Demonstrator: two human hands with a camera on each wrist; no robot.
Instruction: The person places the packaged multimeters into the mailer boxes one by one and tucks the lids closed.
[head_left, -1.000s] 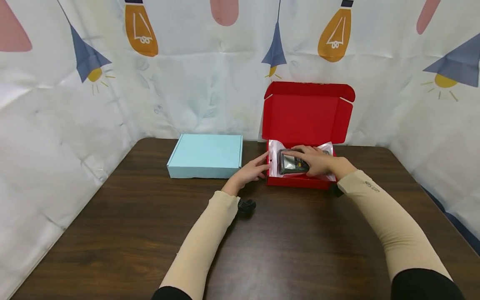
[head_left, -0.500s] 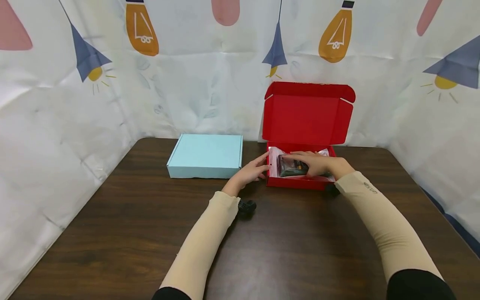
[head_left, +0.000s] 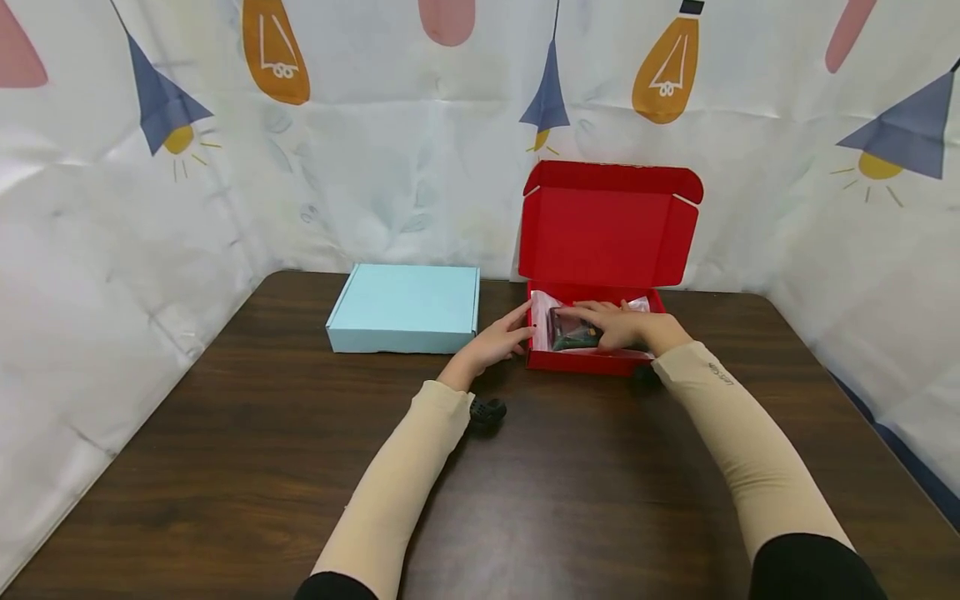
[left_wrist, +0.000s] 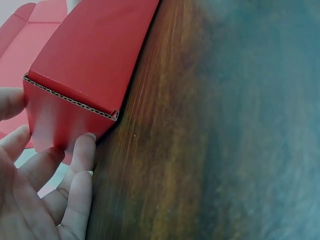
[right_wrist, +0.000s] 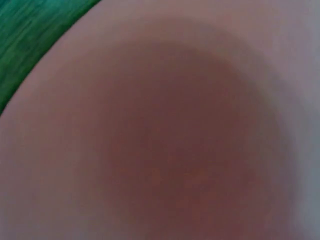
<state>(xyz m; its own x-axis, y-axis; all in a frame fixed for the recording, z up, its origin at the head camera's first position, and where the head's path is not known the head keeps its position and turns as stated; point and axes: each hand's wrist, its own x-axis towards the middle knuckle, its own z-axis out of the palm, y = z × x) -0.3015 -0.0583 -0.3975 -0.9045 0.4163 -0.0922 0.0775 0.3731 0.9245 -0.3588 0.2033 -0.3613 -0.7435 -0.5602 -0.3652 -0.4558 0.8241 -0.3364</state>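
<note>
The kind of room is hard to tell, but creased white sheeting [head_left: 427, 175] printed with lamps [head_left: 161, 92] and bulbs [head_left: 666, 71] screens a wood-grain table [head_left: 585, 492], booth-like.

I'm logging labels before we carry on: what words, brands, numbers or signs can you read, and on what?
No text reads clearly.
Right sleeve: dark lettering near the cuff, too small to read.
Dark item in the red box: orange specks, too small to make out.
Light blue box: no lettering visible.

Red corrugated cardboard box [head_left: 573, 361] is sitting open, lid [head_left: 609, 235] standing raised behind; inside, dark boxy item [head_left: 570, 335] is lying partly hidden, pale pinkish plastic [head_left: 541, 323] showing beside it.
</note>
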